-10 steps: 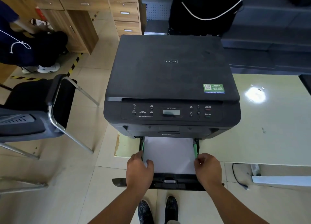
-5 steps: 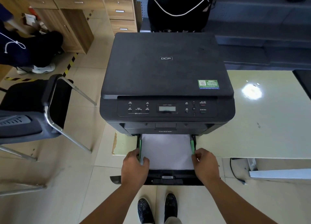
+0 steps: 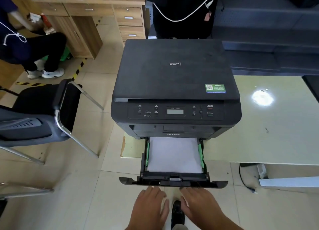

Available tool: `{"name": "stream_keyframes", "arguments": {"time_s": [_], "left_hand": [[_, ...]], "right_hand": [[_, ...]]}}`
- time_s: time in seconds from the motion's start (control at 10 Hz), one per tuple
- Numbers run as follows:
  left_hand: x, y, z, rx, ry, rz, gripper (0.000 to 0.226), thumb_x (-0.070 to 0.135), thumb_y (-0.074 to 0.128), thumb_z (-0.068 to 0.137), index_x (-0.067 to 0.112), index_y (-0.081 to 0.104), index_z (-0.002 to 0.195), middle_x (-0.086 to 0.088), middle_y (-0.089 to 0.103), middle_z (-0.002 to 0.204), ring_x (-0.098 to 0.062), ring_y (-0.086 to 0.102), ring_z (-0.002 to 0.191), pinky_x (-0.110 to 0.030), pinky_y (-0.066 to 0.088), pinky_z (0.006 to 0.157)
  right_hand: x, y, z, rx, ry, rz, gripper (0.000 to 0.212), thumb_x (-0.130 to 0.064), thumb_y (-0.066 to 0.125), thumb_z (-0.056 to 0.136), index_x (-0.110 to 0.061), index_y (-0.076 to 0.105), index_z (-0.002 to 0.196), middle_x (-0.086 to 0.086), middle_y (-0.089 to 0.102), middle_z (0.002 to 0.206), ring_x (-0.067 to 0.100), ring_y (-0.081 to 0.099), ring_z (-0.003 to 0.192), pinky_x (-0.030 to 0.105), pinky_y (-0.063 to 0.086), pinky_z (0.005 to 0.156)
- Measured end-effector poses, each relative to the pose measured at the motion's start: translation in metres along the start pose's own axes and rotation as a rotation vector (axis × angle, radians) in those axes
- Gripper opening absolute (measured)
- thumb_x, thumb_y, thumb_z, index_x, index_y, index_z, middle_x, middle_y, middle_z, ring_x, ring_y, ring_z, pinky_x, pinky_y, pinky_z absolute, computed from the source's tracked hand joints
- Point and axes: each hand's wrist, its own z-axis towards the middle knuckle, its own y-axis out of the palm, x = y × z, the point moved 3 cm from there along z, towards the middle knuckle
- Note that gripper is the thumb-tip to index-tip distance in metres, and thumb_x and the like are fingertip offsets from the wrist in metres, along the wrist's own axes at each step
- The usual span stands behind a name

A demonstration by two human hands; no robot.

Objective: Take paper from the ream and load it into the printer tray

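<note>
Just below the pulled-out tray front, both hands hang flat with fingers spread and loose, gripping nothing. The left hand [image 3: 150,206] and right hand [image 3: 201,206] sit side by side, fingertips just short of the printer tray [image 3: 172,182], its dark front lip directly ahead of them. Beyond that lip, a white stack of paper [image 3: 174,154] lies flat inside the tray between the green side guides [image 3: 200,154], apart from both hands. Farther out, the black printer [image 3: 174,77] stands on a pale table [image 3: 269,134]; a black chair [image 3: 43,112] stands to the left.
</note>
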Motion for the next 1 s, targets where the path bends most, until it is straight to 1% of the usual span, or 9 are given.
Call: {"name": "stream_keyframes", "arguments": {"time_s": [0.1,0.2,0.3,0.4,0.5,0.7,0.8,0.9,1.0], "left_hand": [[-0.005,-0.001,0.006,-0.031,-0.036,0.026,0.028,0.037,0.059,0.078,0.024,0.068,0.101,0.009,0.066,0.089,-0.014,0.062,0.082,-0.027,0.047,0.077],[-0.008,0.003,0.016,-0.088,-0.079,0.074,0.056,0.041,0.057,0.078,0.014,0.058,0.127,0.001,0.065,0.120,-0.018,0.060,0.112,-0.035,0.031,0.104],[-0.010,0.009,0.029,-0.175,-0.130,0.153,0.080,0.049,0.051,0.077,0.006,0.038,0.143,-0.009,0.040,0.152,-0.025,0.036,0.141,-0.044,0.017,0.111],[-0.012,0.007,0.049,-0.184,-0.168,0.151,0.082,0.051,0.046,0.080,0.006,0.032,0.146,-0.009,0.026,0.158,-0.024,0.027,0.145,-0.041,0.013,0.113],[-0.012,-0.006,0.073,-0.156,-0.162,0.130,0.079,0.051,0.035,0.087,0.008,0.018,0.151,-0.009,0.016,0.161,-0.023,0.012,0.149,-0.040,0.006,0.123],[-0.019,-0.028,0.113,-0.144,-0.181,0.122,0.077,0.049,0.034,0.090,0.010,0.009,0.152,-0.010,0.020,0.161,-0.022,0.011,0.149,-0.036,0.002,0.123],[-0.020,-0.030,0.116,-0.160,-0.166,0.121,0.077,0.048,0.034,0.092,0.011,0.004,0.152,-0.008,0.010,0.163,-0.021,0.002,0.150,-0.036,0.001,0.123],[-0.022,-0.032,0.113,-0.174,-0.187,0.096,0.074,0.046,0.034,0.093,0.013,0.005,0.153,-0.007,0.007,0.163,-0.021,0.000,0.150,-0.038,0.002,0.124],[-0.020,-0.036,0.107,-0.197,-0.185,0.126,0.069,0.045,0.035,0.093,0.015,0.014,0.152,-0.006,0.018,0.161,-0.022,0.013,0.148,-0.038,0.007,0.123]], "right_hand": [[-0.001,-0.009,0.011,-0.042,0.055,-0.030,0.017,-0.032,0.056,0.078,-0.024,0.070,0.075,-0.009,0.063,0.058,0.012,0.057,0.048,0.026,0.045,0.044],[0.008,-0.017,0.029,-0.054,0.131,-0.070,0.021,-0.033,0.054,0.078,-0.021,0.070,0.087,-0.006,0.066,0.068,0.016,0.062,0.061,0.029,0.052,0.057],[0.018,-0.023,0.049,-0.074,0.184,-0.111,0.044,-0.034,0.059,0.076,-0.016,0.064,0.117,0.001,0.071,0.100,0.022,0.066,0.092,0.040,0.056,0.086],[0.024,-0.031,0.068,-0.102,0.251,-0.123,0.068,-0.039,0.066,0.071,-0.017,0.054,0.134,0.002,0.065,0.124,0.025,0.062,0.115,0.051,0.048,0.102],[0.030,-0.035,0.087,-0.116,0.235,-0.124,0.076,-0.040,0.064,0.075,-0.019,0.043,0.144,0.003,0.057,0.137,0.026,0.054,0.127,0.056,0.039,0.109],[0.033,-0.039,0.110,-0.164,0.275,-0.047,0.069,-0.043,0.050,0.085,-0.019,0.030,0.148,0.006,0.043,0.145,0.026,0.038,0.136,0.051,0.023,0.118],[0.037,-0.040,0.115,-0.185,0.315,-0.020,0.076,-0.048,0.050,0.085,-0.023,0.022,0.151,0.001,0.035,0.150,0.026,0.031,0.141,0.054,0.012,0.120],[0.045,-0.040,0.119,-0.203,0.329,-0.002,0.071,-0.049,0.048,0.087,-0.024,0.024,0.149,0.000,0.035,0.150,0.026,0.032,0.140,0.052,0.014,0.120],[0.045,-0.043,0.113,-0.258,0.343,0.160,0.069,-0.045,0.052,0.088,-0.022,0.029,0.150,0.003,0.042,0.150,0.025,0.041,0.136,0.042,0.032,0.115]]}}
